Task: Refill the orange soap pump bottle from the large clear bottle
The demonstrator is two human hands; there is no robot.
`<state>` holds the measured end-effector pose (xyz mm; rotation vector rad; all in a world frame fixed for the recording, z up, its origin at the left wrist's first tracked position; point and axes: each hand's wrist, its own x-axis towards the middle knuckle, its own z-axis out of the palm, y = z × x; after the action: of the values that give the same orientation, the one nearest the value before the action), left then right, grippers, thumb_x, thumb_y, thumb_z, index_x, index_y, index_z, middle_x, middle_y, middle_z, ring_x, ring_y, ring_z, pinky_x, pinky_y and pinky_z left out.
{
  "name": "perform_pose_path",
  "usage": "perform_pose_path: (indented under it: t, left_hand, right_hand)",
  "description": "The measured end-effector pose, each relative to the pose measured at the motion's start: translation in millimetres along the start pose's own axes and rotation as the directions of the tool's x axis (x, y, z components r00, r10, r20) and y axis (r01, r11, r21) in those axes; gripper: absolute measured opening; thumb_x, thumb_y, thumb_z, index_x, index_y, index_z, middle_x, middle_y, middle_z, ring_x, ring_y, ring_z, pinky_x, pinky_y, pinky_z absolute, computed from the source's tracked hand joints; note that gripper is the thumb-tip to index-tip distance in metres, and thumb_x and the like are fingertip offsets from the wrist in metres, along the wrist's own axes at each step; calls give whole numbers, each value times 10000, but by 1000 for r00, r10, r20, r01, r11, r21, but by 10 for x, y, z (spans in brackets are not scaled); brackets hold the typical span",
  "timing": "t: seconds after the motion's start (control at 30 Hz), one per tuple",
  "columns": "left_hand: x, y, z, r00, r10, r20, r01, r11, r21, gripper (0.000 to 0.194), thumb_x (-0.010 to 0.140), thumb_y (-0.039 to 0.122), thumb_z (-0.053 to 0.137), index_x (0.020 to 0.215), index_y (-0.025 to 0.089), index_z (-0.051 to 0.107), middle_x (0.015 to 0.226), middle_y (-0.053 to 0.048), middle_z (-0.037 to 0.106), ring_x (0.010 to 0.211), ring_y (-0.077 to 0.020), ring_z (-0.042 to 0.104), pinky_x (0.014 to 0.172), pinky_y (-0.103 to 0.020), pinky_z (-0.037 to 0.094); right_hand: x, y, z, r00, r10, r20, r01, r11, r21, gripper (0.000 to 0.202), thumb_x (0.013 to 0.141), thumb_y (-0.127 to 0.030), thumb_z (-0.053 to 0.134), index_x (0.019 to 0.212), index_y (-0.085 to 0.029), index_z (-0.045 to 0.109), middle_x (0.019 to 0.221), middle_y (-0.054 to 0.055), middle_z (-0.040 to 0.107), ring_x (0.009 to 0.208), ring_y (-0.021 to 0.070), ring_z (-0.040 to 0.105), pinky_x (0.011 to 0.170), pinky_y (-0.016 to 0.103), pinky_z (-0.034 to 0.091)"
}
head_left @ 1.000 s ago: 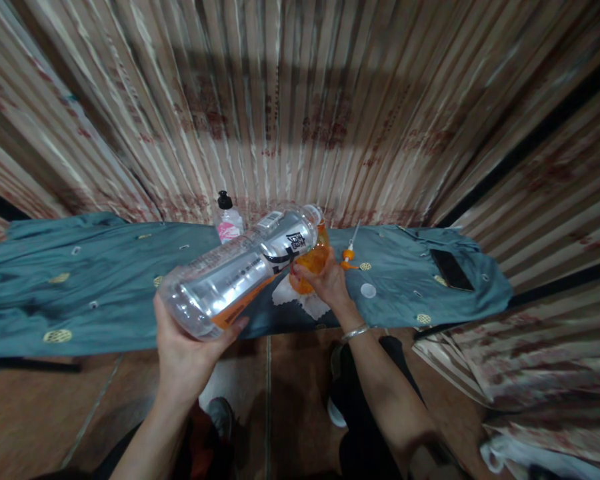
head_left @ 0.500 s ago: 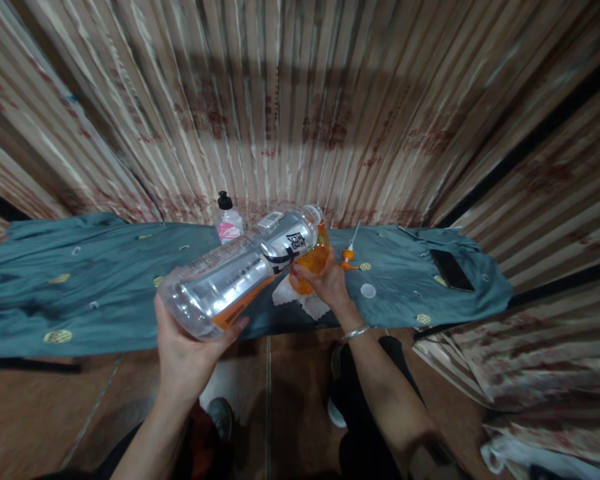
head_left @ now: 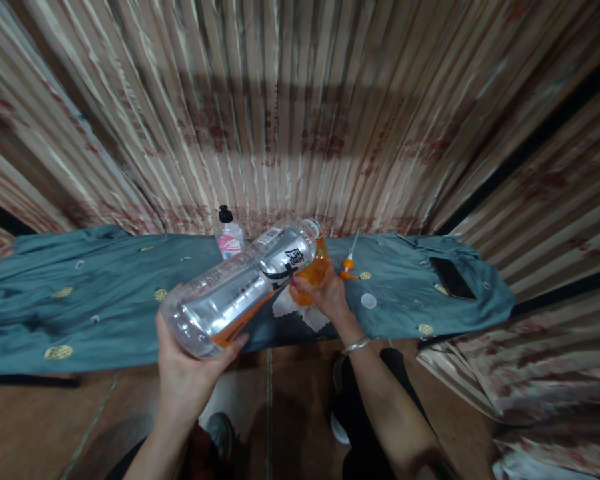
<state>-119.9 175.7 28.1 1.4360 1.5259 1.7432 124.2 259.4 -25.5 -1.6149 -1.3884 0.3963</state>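
Observation:
My left hand is wrapped round the base of a large clear plastic bottle with a silver and orange label. The bottle lies tilted, its neck up and to the right, with its mouth at the top of an orange bottle. Around that orange bottle my right hand is closed, holding it over a white tissue. Whether liquid passes between the mouths I cannot tell. An orange pump top with a clear tube lies right of my right hand, near a white round cap.
A clear bottle with a black cap and pink label stands behind the large bottle. On the right of the green cloth lies a black phone. Pleated curtains close off the back and right side.
The whole scene sits slightly lower in view. Both hands keep their hold, and the large bottle stays tilted at the orange bottle's top.

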Motion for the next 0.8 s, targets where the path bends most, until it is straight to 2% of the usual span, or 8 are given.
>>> perform_pose_path:
  t: [0.2,0.33,0.47,0.63,0.8]
  left_hand:
    - [8,47,-10,994,-99,-39,100,995,20,1051,306,465,937,1281,276,594,1195,-92,677,1169,-390,660,1065,-578,486]
    - [14,83,-9,985,-167,-28,168,986,6,1115,273,441,939,1300,225,561,1261,-140,652,1206,-421,631,1093,-624,441]
    - [-1,90,-29,989,-144,-21,144,989,34,1138,306,430,952,1333,194,522,1261,-152,642,1190,-408,632,1093,-631,440]
    - [-14,108,-57,988,-155,-3,155,987,48,1132,336,438,956,1349,195,514,1271,-142,629,1171,-396,635,1104,-637,431]
    - [-30,56,-82,989,-147,28,145,988,50,1095,413,428,945,1385,221,485,1278,-139,623,1158,-414,640,1077,-689,446]
  right_hand:
    - [-3,-4,-6,999,-18,29,17,1000,17,648,724,-458,827,1230,-174,537,1118,135,751,1073,330,729,934,463,579]
    - [-12,17,1,999,-21,37,20,1000,16,680,733,-462,820,1272,-182,513,1134,128,748,1075,324,726,949,471,578]
    - [-20,26,10,999,-23,25,23,1000,-1,678,725,-441,824,1274,-184,520,1150,126,744,1055,316,732,939,453,587]
    - [-29,17,7,999,-50,21,50,999,7,605,734,-417,812,1222,-174,549,1157,137,739,1061,322,733,924,445,596]
    - [-33,46,27,997,-77,4,77,997,-5,605,756,-433,793,1258,-202,548,1178,125,740,1047,308,741,905,437,610]
